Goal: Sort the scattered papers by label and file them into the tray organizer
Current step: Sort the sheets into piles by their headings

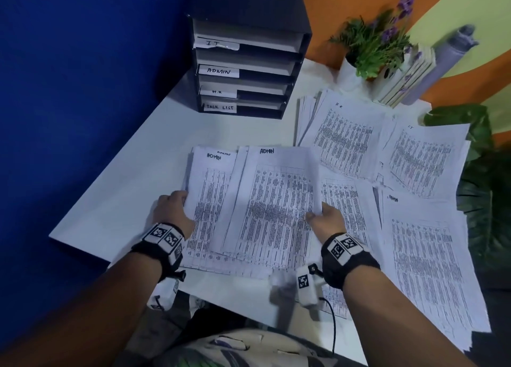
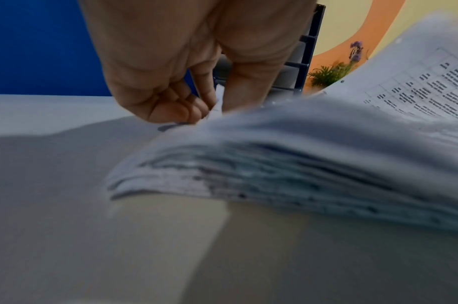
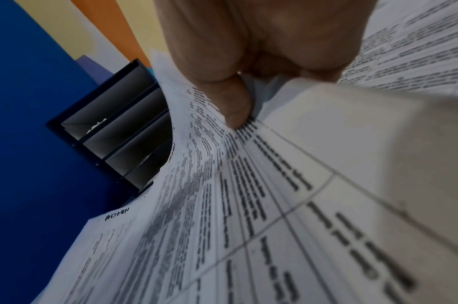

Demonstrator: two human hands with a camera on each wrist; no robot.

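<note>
A deep blue wall fills the left of the head view and an orange and pale green wall the upper right, with a white tabletop [image 1: 143, 156] running between them. At the upper centre of the frame stands a black tray organizer [image 1: 243, 70] whose four slots carry paper labels reading IT, ADMIN, H.R and TASK LIST from top to bottom. A potted plant with purple flowers [image 1: 378, 46] sits at the upper right, beside a small stack of books [image 1: 406, 79].

Printed sheets spread over the centre and right of the tabletop. A stack marked ADMIN [image 1: 249, 200] lies in the middle of the frame, with a loose sheet marked H.R [image 1: 345, 142] above and to its right, one marked IT [image 1: 423, 156] further right, and another ADMIN sheet [image 1: 425, 261] at the lower right.

The left hand [image 1: 172, 210] grasps the left edge of the ADMIN stack, fingers curled under the sheets and thumb on top. The right hand [image 1: 326, 223] pinches the right edge of the top ADMIN sheets, its thumb [image 3: 232, 102] pressed on the print; these sheets bow upward off the stack.
</note>
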